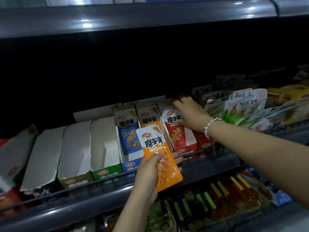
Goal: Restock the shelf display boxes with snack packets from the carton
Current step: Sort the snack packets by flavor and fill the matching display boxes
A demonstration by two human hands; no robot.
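Note:
My left hand [148,174] grips an orange snack packet [160,158], holding it up in front of the shelf's display boxes. My right hand [189,113] reaches into the red display box [187,146], its fingers around the top of the red packets [175,128] standing there. To the left stand an orange box with orange packets [149,118] and a blue box [129,165] with a blue packet [129,131]. Further left, the green box [107,172] shows no packets. No carton is in view.
More display boxes [73,148] with white interiors line the shelf to the left. Green and white packets [239,109] fill the shelf to the right. A dark shelf rail [117,178] runs along the front. The shelf below holds colourful stick snacks [217,198].

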